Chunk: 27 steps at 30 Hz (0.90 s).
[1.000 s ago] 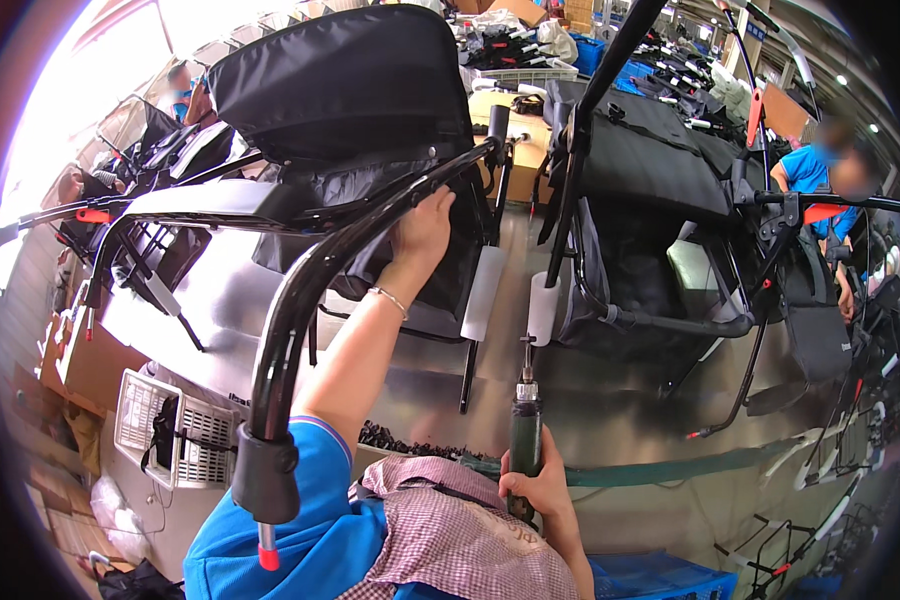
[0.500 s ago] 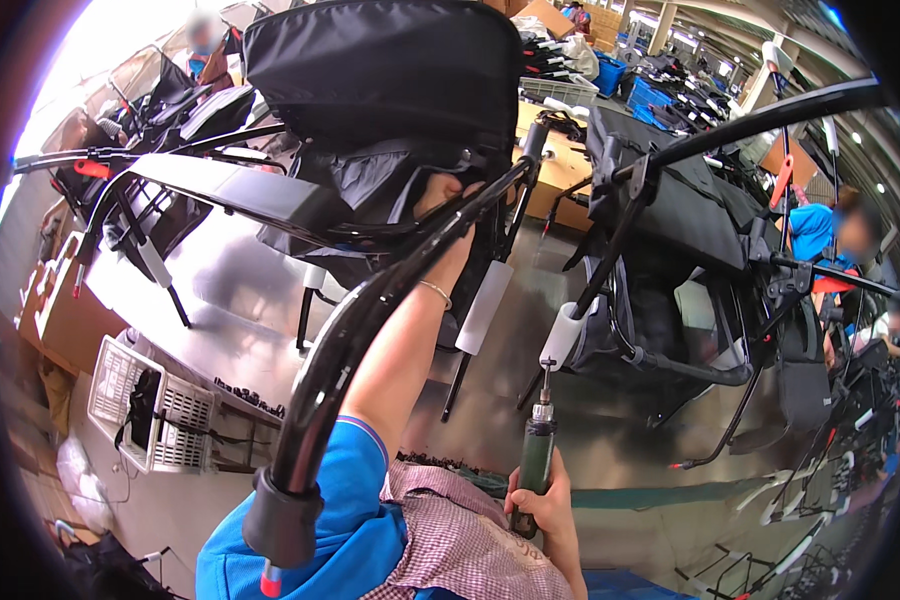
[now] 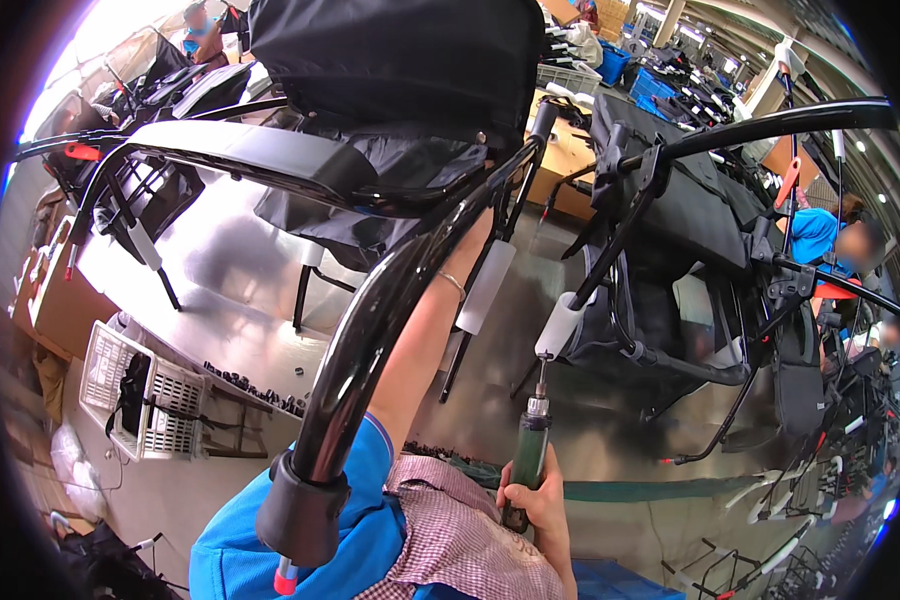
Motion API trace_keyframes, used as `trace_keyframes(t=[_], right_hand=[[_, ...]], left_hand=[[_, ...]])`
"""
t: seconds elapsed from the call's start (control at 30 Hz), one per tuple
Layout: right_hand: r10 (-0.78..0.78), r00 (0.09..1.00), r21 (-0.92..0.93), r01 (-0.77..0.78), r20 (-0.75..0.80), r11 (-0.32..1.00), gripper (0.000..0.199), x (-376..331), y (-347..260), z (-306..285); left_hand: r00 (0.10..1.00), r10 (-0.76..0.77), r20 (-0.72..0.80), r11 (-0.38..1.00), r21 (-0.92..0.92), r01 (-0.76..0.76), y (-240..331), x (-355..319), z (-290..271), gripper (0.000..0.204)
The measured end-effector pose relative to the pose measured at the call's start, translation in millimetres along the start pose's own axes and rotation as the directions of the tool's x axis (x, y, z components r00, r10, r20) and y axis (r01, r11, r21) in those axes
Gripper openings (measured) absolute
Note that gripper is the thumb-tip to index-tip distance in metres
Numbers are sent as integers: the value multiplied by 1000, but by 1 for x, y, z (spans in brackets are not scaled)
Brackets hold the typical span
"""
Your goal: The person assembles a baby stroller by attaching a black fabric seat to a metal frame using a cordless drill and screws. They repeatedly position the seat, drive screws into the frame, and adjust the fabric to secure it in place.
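Left hand, seen against dark fabric half a second ago, has now gone out of sight behind a thick, curved, glossy black metal tube [image 3: 370,335]; only the bare left forearm [image 3: 420,350] shows, with a thin pale bracelet [image 3: 452,283] near the wrist. Left fingers hidden, can't tell their state. Forearm runs up to the black fabric seat on a black tubular frame [image 3: 400,65], which stands on the shiny metal worktable [image 3: 235,240], left of centre.

Right hand [image 3: 540,495] has its fingers wrapped around a dark green cylindrical power screwdriver [image 3: 530,450] with silver chuck, held low in front of the body, bit pointing up. Bit tip is at the lower end of a white tubular sleeve [image 3: 560,326] on a black leg of the second black fabric seat [image 3: 660,200]; contact unclear. Another white sleeve [image 3: 487,287] sits on a leg just beside the left forearm. Lower left: white lattice plastic basket [image 3: 178,405], black strap over it.
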State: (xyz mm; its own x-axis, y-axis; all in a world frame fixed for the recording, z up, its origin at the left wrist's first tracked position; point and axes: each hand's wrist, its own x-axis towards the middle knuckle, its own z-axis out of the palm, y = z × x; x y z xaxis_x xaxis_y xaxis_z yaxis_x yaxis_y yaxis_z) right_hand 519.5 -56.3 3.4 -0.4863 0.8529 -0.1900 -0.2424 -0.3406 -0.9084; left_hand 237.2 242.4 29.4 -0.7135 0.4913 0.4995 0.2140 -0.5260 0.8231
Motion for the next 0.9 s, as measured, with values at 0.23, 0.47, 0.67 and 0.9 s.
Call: trace_keyframes(t=[0.23,0.47,0.67,0.9], right_hand=[[28,1000,22,-28,-7,999,75,-8,0,-9],[42,996,39,-39,-84,998,63,-12,0,-27],[32,994,54,-27,-104,998,62,-5,-9,-29],[22,998,22,-21,-55,1000,71,14,-13,-33]], left_hand=[[878,466,-111,844,354,-403,55,-23,2,12],[826,555,-101,763,458,-456,54,-35,31,11],[816,510,-273,793,515,-324,46,-31,63,11],[768,580,-272,770,491,-407,52,-30,63,8]])
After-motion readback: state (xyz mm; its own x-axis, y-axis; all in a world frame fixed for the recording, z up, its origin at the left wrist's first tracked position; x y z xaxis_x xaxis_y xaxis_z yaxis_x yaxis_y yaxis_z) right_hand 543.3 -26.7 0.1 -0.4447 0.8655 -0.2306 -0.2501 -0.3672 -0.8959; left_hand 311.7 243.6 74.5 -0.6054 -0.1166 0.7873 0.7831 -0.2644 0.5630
